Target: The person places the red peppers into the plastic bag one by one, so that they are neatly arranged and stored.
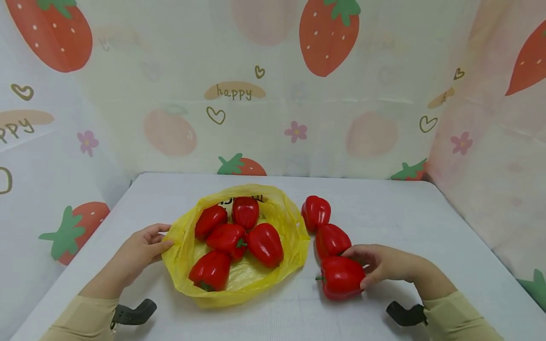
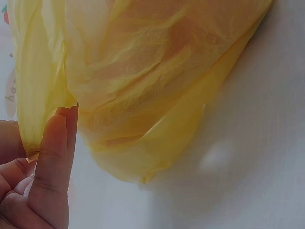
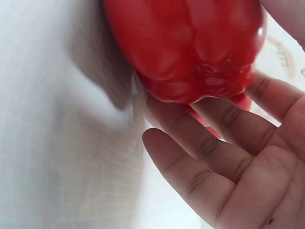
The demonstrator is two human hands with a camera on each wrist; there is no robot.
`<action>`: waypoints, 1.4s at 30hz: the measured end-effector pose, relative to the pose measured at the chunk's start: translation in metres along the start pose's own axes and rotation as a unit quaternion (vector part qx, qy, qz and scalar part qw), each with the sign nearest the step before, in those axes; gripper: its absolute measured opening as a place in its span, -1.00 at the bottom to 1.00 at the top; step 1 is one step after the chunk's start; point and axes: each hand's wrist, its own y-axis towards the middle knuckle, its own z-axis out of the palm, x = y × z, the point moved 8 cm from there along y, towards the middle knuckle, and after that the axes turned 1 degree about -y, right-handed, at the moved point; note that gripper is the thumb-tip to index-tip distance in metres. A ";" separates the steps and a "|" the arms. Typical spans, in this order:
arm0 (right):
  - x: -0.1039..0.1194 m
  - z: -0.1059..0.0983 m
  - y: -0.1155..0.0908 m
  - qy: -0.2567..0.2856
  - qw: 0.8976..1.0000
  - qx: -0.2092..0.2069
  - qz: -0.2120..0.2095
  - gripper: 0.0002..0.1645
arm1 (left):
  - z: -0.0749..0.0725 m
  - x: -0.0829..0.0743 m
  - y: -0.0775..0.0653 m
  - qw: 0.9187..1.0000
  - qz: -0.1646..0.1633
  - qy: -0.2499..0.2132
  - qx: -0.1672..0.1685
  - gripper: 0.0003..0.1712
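Note:
A yellow plastic bag (image 1: 183, 272) lies with its mouth spread wide, and several red bell peppers (image 1: 265, 245) are inside it. My left hand (image 1: 142, 251) pinches the bag's left rim between thumb and fingers; the left wrist view shows the thin film (image 2: 40, 86) between them. Right of the bag, three red bell peppers stand in a row. Around the right end of the nearest bell pepper (image 1: 341, 278) my right hand (image 1: 390, 265) holds its thumb and fingers. In the right wrist view, some fingertips pass behind this pepper and the little finger is apart from it.
Just beyond the held pepper sit a middle red bell pepper (image 1: 332, 239) and a far one (image 1: 316, 212), close together. The white table (image 1: 384, 208) is bordered by printed cloth walls (image 1: 273, 128) at the back and both sides.

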 end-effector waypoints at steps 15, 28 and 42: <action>-0.002 0.005 0.002 0.006 1.000 -0.002 -0.001 -0.26 | 0.000 -0.001 0.000 1.000 0.002 0.002 -0.001 -0.38; -0.007 0.004 0.002 0.021 1.000 -0.006 -0.018 -0.30 | 0.001 -0.001 0.000 1.000 0.002 0.002 0.000 -0.37; -0.009 0.005 0.000 0.025 0.999 0.004 -0.040 -0.34 | 0.002 0.001 0.000 1.000 -0.006 0.002 0.000 -0.36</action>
